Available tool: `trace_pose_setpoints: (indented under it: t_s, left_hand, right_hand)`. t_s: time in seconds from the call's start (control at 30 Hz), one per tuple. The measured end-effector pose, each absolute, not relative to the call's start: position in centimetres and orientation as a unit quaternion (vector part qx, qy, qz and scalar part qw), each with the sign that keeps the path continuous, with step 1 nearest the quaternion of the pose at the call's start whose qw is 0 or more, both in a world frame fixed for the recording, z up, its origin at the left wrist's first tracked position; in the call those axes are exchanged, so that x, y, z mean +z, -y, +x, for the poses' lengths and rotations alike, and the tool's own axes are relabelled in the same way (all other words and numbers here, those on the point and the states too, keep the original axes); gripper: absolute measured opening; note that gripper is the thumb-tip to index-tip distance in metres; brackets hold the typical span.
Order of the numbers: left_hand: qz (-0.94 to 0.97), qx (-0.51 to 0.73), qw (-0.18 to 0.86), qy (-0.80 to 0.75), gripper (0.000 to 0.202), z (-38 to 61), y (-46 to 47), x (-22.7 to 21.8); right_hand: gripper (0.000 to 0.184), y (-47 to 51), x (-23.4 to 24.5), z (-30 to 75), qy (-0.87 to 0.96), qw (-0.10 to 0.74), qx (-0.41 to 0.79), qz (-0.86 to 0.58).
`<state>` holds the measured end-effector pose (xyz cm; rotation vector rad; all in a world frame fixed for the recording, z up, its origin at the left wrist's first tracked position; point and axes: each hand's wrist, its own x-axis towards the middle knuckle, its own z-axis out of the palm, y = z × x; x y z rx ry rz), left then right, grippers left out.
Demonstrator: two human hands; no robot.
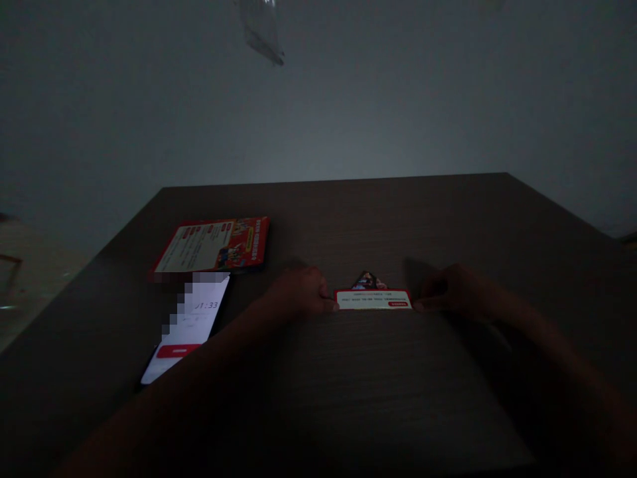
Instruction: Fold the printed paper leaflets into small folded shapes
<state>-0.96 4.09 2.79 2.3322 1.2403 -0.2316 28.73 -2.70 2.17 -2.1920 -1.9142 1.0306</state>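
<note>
A small folded paper (373, 300) lies on the dark wooden table, showing a white printed strip with a red border. Behind the strip a darker, pictured triangular point sticks up. My left hand (306, 291) is closed, its thumb and fingers pinching the strip's left end. At the opposite end, my right hand (445, 289) grips the corner between thumb and curled fingers. Dim light hides some of the finger detail.
A stack of red printed sheets (199, 245) rests at the table's (388, 206) left side. Nearer me, a phone (192, 325) lies with its screen lit, beside my left forearm. A pale wall (373, 86) stands behind, with a clear plastic piece (261, 30) hanging on it.
</note>
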Motion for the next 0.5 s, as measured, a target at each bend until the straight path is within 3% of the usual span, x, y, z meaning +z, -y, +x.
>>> trace_pose_setpoints:
  t_s: [0.27, 0.5]
  left_hand:
    - [0.862, -0.071, 0.240, -0.441, 0.026, -0.30, -4.21, 3.05]
    - [0.876, -0.031, 0.243, -0.416, 0.020, -0.17, -4.08, 2.43]
  right_hand:
    - [0.043, 2.83, 2.51, 28.38, 0.684, 0.086, 0.314, -0.653]
    - [0.031, 3.13, 1.86, 28.55, 0.715, 0.121, 0.334, -0.603]
